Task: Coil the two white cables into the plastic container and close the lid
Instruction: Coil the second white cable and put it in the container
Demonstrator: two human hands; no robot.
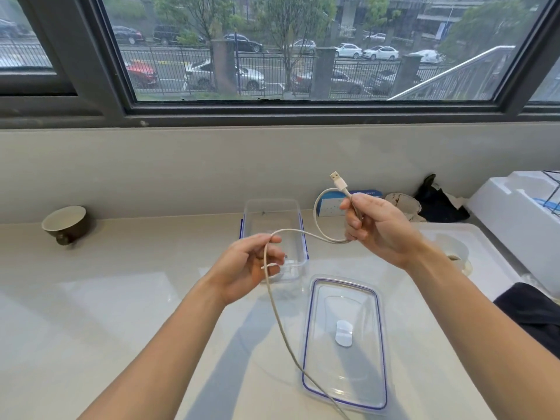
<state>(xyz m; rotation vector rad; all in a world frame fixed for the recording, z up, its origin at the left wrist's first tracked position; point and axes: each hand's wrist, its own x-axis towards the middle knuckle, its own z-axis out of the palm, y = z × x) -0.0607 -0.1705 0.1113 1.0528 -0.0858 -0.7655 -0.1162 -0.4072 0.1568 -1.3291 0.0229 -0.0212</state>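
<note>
A white cable [315, 207] runs between both hands above the table. My right hand [375, 228] grips it just below its USB plug [338, 180], which sticks up, and one loop curls to the left of that hand. My left hand [248, 265] pinches the cable further along; from there it hangs down across the table and over the lid's near corner. The clear plastic container [300, 234] stands open behind my left hand, something white showing at its near end. Its clear lid [345, 344] with blue seal lies flat in front. A second cable is not clearly visible.
A dark bowl [65, 224] sits at the far left by the wall. A white tray [485, 256] holding a cup lies at the right, with a white foam box [521, 213], a dark bag [436, 201] and a blue-white box [330, 204] behind.
</note>
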